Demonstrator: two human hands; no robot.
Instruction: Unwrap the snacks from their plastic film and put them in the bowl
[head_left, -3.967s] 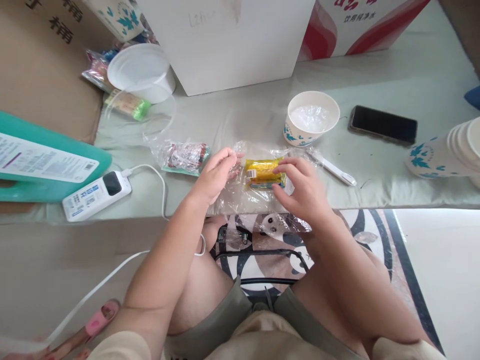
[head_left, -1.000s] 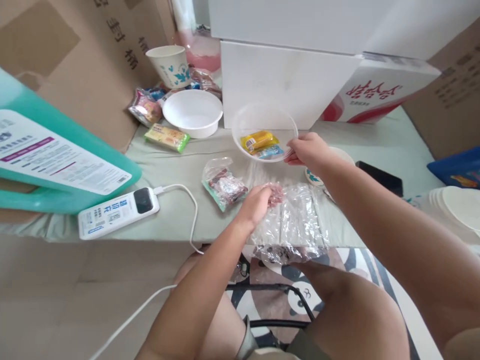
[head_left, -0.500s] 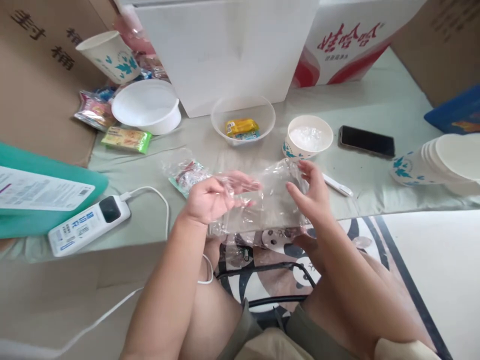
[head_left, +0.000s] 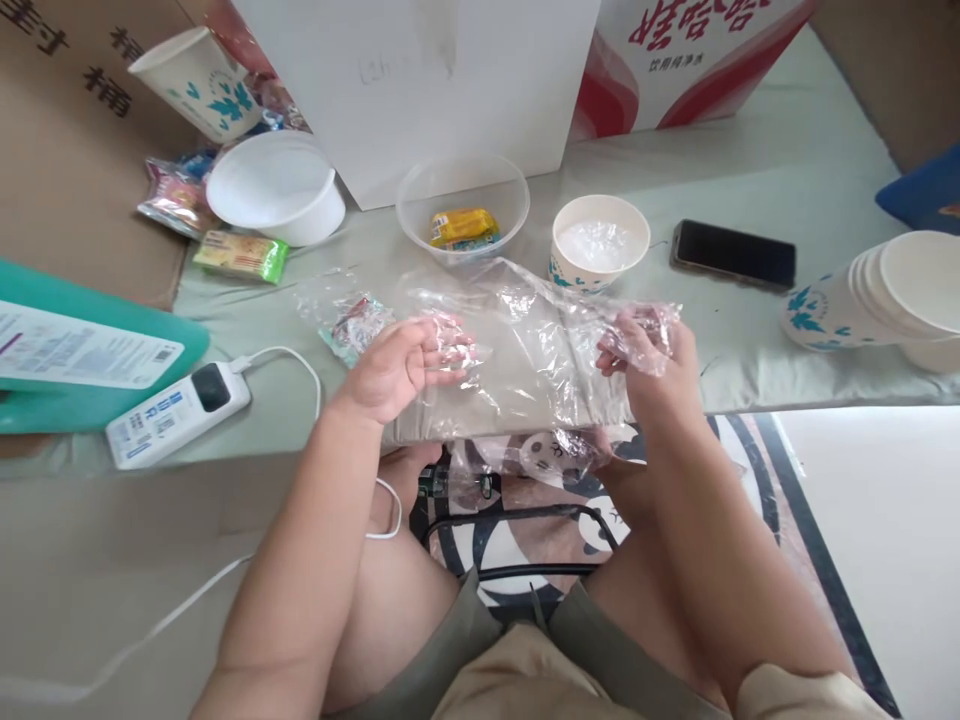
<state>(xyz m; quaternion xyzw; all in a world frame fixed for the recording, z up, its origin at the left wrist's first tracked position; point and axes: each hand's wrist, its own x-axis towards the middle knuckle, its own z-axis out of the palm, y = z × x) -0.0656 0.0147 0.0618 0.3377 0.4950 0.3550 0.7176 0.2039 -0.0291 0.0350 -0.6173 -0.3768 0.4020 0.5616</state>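
Note:
A thin, crinkled sheet of clear plastic film (head_left: 525, 350) is stretched between my two hands above the front edge of the table. My left hand (head_left: 405, 365) has its curved fingers in the left side of the film. On the other side, my right hand (head_left: 649, 350) is curled with the film bunched over its fingers. Just beyond the film stands a paper cup (head_left: 596, 270) with more crumpled clear plastic (head_left: 598, 243) inside. A clear bowl (head_left: 514, 195) with a yellow packet (head_left: 463, 228) sits behind. Beside my left hand lies a plastic packet (head_left: 360, 325).
A phone (head_left: 733, 254) and stacked paper cups (head_left: 847, 300) are at right. At left are a white bowl (head_left: 315, 215), a green packet (head_left: 240, 256), a power strip (head_left: 176, 415) with a cable and a green jug (head_left: 97, 310). A white box (head_left: 442, 90) stands behind.
My hands have moved apart, spreading the film wider. My right hand has shifted right, and its fingers have curled with film over them. The camera view has tilted slightly downward.

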